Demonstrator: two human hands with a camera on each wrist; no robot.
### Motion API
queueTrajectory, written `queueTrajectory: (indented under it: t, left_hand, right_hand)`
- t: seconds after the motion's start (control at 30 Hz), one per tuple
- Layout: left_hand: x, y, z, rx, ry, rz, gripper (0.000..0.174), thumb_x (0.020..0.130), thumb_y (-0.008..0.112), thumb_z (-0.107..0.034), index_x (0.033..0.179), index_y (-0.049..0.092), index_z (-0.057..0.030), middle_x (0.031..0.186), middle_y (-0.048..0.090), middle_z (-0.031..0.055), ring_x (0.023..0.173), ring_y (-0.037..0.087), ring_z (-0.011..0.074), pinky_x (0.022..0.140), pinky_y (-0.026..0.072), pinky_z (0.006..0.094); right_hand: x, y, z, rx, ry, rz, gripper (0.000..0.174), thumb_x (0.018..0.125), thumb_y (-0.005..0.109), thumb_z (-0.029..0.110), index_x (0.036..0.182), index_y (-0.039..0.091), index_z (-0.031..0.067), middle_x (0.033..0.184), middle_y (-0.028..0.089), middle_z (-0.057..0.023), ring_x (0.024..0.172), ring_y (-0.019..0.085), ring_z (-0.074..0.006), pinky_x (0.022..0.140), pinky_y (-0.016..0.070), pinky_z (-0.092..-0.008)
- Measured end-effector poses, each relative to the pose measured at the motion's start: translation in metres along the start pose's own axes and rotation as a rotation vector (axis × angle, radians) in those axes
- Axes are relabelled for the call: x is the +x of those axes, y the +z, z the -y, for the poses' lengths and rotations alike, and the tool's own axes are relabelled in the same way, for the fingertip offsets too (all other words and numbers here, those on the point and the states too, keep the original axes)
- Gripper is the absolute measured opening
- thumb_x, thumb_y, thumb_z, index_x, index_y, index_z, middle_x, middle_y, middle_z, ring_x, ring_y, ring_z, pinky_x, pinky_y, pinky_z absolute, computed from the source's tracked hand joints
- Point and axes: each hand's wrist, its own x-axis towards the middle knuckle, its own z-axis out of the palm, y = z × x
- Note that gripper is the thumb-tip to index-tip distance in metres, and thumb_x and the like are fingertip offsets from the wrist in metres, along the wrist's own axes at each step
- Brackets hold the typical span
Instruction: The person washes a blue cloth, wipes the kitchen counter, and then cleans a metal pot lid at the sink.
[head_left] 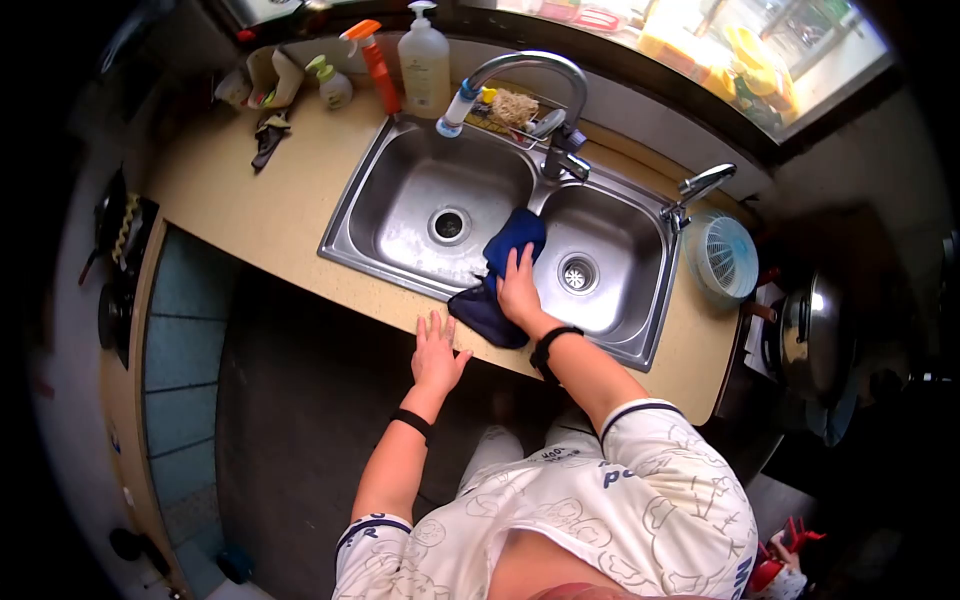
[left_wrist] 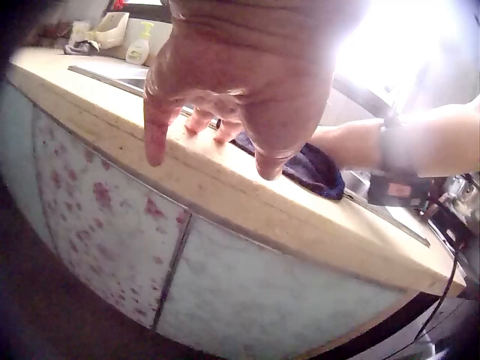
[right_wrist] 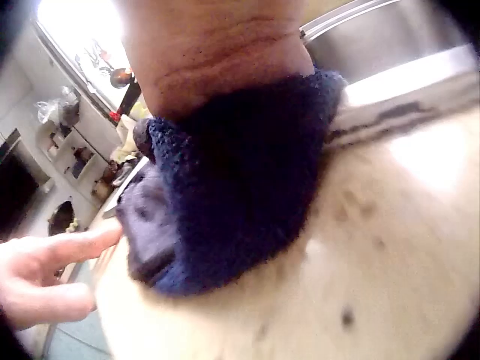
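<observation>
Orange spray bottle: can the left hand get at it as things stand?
Probably, with a stretch: the left hand lies flat and free on the counter; only the left basin separates it from the orange spray bottle.

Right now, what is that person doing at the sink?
A person stands at a shiny steel double sink set in a tan speckled countertop. Their right hand presses flat on a dark blue fluffy cloth draped over the sink's front rim, near the divider between the two basins. Their left hand rests open on the countertop's front edge, beside the cloth but not touching it.
</observation>
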Motion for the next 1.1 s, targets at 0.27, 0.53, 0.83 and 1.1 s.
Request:
queueTrajectory:
  t: [0.27,0.53,0.83,1.1]
  left_hand:
    - [0.002,-0.006,-0.006,0.088,0.008,0.036,0.077,0.071,0.068,-0.04,0.134,0.035,-0.0111,0.14,0.028,0.0154,0.129,0.023,0.0377,0.098,0.0375,0.0366]
    - [0.005,-0.001,-0.008,0.054,-0.005,0.0,0.076,0.069,0.07,-0.038,0.132,0.039,-0.0098,0.14,0.028,0.0162,0.13,0.023,0.0375,0.096,0.0389,0.0371]
    - [0.007,-0.003,-0.016,0.043,-0.054,0.036,0.076,0.069,0.071,-0.037,0.131,0.039,-0.0077,0.14,0.028,0.0171,0.13,0.024,0.037,0.101,0.0331,0.0375]
    - [0.009,-0.008,-0.022,0.083,-0.094,0.116,0.076,0.07,0.07,-0.036,0.133,0.037,-0.0091,0.141,0.027,0.0157,0.13,0.023,0.037,0.101,0.0337,0.0375]
  right_hand:
    - [0.002,-0.01,0.008,0.012,0.237,0.162,0.066,0.085,0.048,0.027,0.138,0.017,0.0063,0.135,0.016,-0.0366,0.109,0.043,-0.0499,0.09,0.0413,-0.0455]
    - [0.096,-0.01,-0.01,-0.05,0.411,-0.026,0.07,0.081,0.055,0.025,0.139,0.018,0.0148,0.128,0.028,-0.0348,0.091,0.055,-0.0469,0.076,0.0485,-0.0465]
    - [0.134,-0.103,-0.092,-0.333,-0.027,-0.26,0.028,0.072,0.058,0.014,0.1,0.06,0.0172,0.09,0.058,-0.0096,0.075,0.058,-0.0283,0.063,0.0482,-0.0401]
    - [0.128,-0.152,-0.177,-0.696,-0.373,-0.094,0.036,0.075,0.052,0.015,0.111,0.059,0.0155,0.131,0.039,-0.0071,0.113,0.042,-0.0255,0.086,0.0408,-0.0389]
